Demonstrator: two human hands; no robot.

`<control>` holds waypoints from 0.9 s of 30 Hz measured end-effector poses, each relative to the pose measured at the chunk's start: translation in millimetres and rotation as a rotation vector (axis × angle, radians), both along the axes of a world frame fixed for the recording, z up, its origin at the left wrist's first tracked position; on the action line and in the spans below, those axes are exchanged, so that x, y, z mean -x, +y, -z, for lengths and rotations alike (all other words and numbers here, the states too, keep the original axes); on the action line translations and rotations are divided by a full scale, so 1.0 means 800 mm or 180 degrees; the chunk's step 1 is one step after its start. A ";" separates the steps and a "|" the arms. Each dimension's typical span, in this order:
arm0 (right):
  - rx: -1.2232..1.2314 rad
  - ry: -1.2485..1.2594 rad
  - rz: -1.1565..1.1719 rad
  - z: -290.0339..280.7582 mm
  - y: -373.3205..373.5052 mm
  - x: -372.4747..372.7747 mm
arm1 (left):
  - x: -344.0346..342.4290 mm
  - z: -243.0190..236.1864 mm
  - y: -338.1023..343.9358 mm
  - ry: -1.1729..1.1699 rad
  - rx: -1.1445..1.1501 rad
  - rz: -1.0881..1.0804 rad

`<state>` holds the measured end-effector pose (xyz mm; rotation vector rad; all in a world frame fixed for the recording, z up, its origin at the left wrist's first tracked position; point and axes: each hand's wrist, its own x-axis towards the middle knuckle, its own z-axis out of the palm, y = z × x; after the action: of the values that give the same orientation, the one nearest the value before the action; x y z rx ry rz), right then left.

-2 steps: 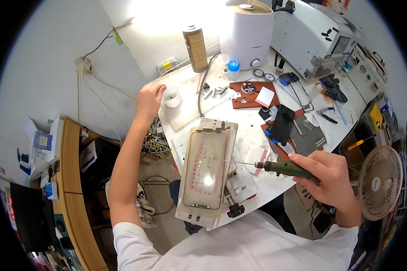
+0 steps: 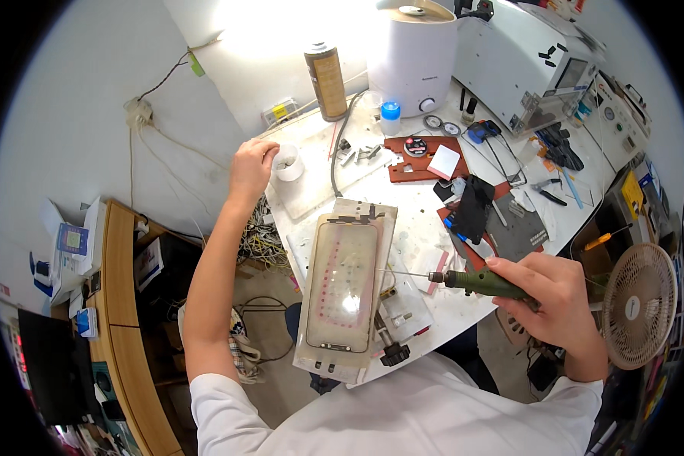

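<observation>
My right hand (image 2: 551, 292) is wrapped round a dark green rotary tool (image 2: 488, 283). A long thin rod (image 2: 409, 272) sticks out of its chuck toward the left. The rod's tip lies at the right edge of a phone screen (image 2: 346, 287), which rests on a pale rectangular plate (image 2: 390, 228) tilted in front of me. At the table's left edge, my left hand (image 2: 248, 169) has its fingers pinched beside the rim of a small white cup (image 2: 289, 172). Whatever the fingertips may hold is too small to make out. Small dark bits lie in the cup.
Behind the plate stand a spray can (image 2: 326, 82), a white humidifier (image 2: 412, 64) and a blue-capped bottle (image 2: 390, 114). A black phone part (image 2: 473, 209) and pliers (image 2: 549, 194) lie to the right. A black clamp knob (image 2: 395, 354) juts out near me; a fan (image 2: 640, 304) stands far right.
</observation>
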<state>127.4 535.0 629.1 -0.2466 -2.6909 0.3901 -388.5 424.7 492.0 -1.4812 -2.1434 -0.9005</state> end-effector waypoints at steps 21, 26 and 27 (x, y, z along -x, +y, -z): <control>-0.0278 -0.0201 0.0045 0.005 -0.009 0.041 | -0.249 -0.097 -0.176 -0.0080 0.0126 0.2059; -0.0276 -0.0286 0.0063 0.001 -0.014 0.040 | -0.248 -0.099 -0.178 -0.0019 0.0106 0.2052; -0.0265 -0.0301 0.0030 0.000 -0.016 0.040 | -0.247 -0.100 -0.177 -0.0004 0.0120 0.2057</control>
<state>95.7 522.5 629.0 -0.2593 -2.7900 0.2691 -191.1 282.9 571.9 -2.2446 -1.6922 -1.0561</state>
